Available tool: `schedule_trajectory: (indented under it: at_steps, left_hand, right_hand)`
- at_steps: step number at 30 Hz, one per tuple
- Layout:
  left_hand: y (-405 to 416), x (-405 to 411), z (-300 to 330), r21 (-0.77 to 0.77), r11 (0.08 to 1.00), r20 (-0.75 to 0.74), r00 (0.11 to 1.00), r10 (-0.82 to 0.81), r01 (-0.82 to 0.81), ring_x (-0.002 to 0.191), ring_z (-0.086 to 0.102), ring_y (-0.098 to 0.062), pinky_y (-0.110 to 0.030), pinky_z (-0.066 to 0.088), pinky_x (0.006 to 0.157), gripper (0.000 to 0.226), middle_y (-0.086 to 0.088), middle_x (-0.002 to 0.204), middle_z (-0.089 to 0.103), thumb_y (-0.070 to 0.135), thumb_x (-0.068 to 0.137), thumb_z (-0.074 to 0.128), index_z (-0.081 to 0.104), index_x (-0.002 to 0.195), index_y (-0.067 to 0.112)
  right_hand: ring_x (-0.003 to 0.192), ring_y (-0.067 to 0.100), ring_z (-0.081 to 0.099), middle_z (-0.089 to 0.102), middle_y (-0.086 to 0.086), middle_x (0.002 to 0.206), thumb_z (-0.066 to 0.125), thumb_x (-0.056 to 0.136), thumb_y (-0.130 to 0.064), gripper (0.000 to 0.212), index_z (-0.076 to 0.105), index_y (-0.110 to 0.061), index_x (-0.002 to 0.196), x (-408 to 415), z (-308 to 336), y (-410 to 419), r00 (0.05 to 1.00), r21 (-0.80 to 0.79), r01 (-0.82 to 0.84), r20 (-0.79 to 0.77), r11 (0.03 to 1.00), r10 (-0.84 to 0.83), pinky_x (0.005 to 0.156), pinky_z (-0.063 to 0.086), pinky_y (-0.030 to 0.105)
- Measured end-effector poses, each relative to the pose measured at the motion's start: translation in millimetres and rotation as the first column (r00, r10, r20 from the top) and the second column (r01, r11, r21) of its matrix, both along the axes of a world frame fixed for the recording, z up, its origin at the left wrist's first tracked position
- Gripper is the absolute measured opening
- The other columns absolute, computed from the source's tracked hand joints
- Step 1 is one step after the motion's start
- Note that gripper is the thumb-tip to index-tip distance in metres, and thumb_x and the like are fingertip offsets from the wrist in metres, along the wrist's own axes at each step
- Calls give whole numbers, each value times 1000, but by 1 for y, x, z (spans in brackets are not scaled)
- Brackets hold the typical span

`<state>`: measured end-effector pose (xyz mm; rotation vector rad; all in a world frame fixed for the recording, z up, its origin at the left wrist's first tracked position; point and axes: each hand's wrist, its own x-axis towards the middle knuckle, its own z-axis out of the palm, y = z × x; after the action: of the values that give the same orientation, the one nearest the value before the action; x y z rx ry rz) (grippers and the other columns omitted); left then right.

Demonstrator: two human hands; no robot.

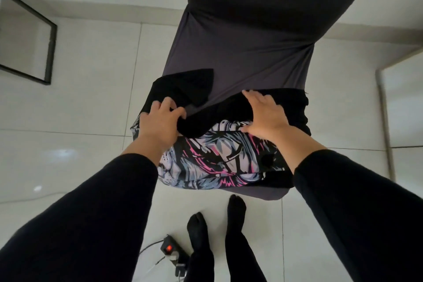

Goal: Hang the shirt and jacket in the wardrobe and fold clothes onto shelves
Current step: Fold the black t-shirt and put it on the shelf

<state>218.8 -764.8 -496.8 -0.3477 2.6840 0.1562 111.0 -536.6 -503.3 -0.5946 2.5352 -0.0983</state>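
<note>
On grey-covered surface (229,52), printed black shirt (217,155) under both hands, left hand (158,119) gripping fabric, right hand (265,114) pressing flat.

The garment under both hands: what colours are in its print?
Black garment printed in white, grey-blue and pink; head view.

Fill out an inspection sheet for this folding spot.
Surface: dark grey covered board, long and narrow, standing over pale floor tiles.
Job's things: black printed garment with pink and grey graphic, spread on the board's near end, upper part folded over.
Clutter: nothing seen.
Hands: left hand grips the black fold; right hand presses flat on it.
Cables: power strip with lit red switch on the floor by the feet.
Surroundings: black-framed panel at left.
</note>
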Motion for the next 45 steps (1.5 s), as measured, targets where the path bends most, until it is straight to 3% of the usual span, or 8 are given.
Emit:
schedule_trajectory:
  at_steps: [6,11,17,24,29,37,42,45]
  left_hand:
    - [7,-11,5,-62,998,-106,994,20,-26,109,44,-25,-35,35,66,40,0,120,46,8,88,53,44,122,28]
    - [20,-38,32,34,987,-231,960,160,-156,79,52,-34,-36,33,58,39,-12,121,44,3,88,50,42,123,19]
    - [35,-111,54,244,956,-409,876,254,-164,91,55,-44,-39,34,70,36,-20,131,37,-2,88,42,42,122,10]
    - [65,-164,52,471,873,-464,877,125,125,122,47,-30,-43,29,111,51,-10,156,9,2,91,48,31,140,7]
    - [81,-126,7,251,957,-246,966,-79,142,136,31,-27,-57,9,115,96,-1,155,-27,22,89,60,-14,150,23]
    - [96,-17,-37,173,963,-116,975,-188,206,147,-7,-22,-52,1,118,74,1,160,-3,63,90,24,4,151,27]
    - [80,40,-44,14,955,-247,927,-283,295,141,29,-24,-50,25,114,73,-1,152,32,62,82,35,32,146,25]
    - [71,51,-40,-26,993,-341,933,-114,111,124,48,-24,-43,42,98,63,-3,140,46,31,76,61,47,135,18]
  right_hand:
    - [91,25,63,64,3,99,63,87,-42,51,43,-28,132,-1,5,8,993,-8,70,95,998,-69,75,49,35]
    - [93,27,61,65,5,103,47,95,-47,31,56,-25,116,-12,24,7,990,8,119,-79,993,-118,65,42,30]
    - [95,38,61,64,18,103,46,97,-37,32,52,-14,119,-68,55,11,877,-178,256,-370,950,-305,64,38,35]
    - [103,37,58,62,20,112,44,96,-15,37,40,-13,132,-119,54,35,782,-513,451,-167,730,-601,74,40,33]
    - [119,33,54,53,15,134,53,92,-12,62,26,-22,147,-76,13,44,898,-388,422,60,819,-435,102,44,42]
    - [148,26,3,11,7,159,42,92,-50,60,27,-27,146,46,-33,38,980,-136,81,-172,987,-104,119,8,49]
    - [148,29,4,13,7,159,38,80,-67,73,26,-36,145,90,-39,49,971,-76,-114,-219,991,95,116,6,59]
    - [136,32,37,46,6,141,53,86,-49,41,55,-28,122,88,-37,49,947,-119,-84,-318,989,43,107,32,59]
